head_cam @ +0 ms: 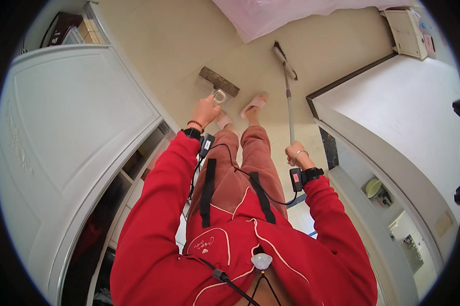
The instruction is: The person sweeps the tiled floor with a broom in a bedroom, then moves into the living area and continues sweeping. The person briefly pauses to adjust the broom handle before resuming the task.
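My left hand [206,111] is closed around the pale loop-topped handle [219,97] of a long-handled dustpan [229,88]. The pan is partly see-through, with a dark brown, dirty-looking strip along its far side. In my right hand [297,152] is the grey pole of a broom [290,103], gripped near its upper end. The broom head [285,60], pale with dark bristles, lies at an angle on the beige tiled floor [168,42], ahead and to the right of the dustpan. My feet in pink slippers [255,104] stand between the two tools.
On the left is a white cabinet door [73,114] with open dark shelves below it. A pink cover [276,17] hangs down ahead. To the right are a white wall [398,84] with a dark skirting board [352,75], and a small white cabinet [406,33]. A cable links my wrist devices.
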A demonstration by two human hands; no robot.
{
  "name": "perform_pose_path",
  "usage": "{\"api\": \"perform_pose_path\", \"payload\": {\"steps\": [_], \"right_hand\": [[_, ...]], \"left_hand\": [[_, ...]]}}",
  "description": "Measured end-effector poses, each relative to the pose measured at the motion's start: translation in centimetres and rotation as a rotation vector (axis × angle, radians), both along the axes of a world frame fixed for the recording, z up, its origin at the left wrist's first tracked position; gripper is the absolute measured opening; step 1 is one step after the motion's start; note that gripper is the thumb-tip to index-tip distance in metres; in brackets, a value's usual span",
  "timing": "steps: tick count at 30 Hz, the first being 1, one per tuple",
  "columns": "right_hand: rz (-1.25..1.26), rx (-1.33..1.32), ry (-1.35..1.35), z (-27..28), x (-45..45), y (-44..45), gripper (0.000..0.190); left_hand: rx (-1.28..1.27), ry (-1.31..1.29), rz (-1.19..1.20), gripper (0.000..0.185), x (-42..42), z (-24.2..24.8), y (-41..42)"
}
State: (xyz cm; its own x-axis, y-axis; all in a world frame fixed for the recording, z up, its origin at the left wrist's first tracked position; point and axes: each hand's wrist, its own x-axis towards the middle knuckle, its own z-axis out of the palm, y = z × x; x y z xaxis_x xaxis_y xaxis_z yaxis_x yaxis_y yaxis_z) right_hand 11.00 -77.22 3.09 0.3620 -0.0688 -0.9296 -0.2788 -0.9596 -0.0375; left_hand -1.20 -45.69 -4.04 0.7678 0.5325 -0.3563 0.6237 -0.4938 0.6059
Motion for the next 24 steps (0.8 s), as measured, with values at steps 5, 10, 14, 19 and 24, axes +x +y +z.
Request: {"api": "perform_pose_path", "payload": {"steps": [5,10,14,19,24], "right_hand": [[0.438,-0.101,0.048,-0.9,-5.5,-0.6,0.03],[0.268,0.059,0.094,3.3,-7.2,-0.9,0.023],[-0.044,0.124,0.178,7.4,-5.2,-0.5,0.009],[0.05,0.135,0.062,5.8,1.1,4.6,0.008],[0.033,0.021,0.139,-0.4,8.4,11.3,0.007]], "left_hand": [[0.062,0.055,-0.034,0.026,0.1,0.5,1.1],[0.05,0.016,-0.031,0.027,-0.1,0.7,0.6],[0.046,0.056,-0.02,0.027,-0.8,0.7,0.8],[0.0,0.085,0.071,0.025,-0.2,2.0,1.5],[-0.042,0.136,0.241,0.024,0.4,4.1,2.4]]}}
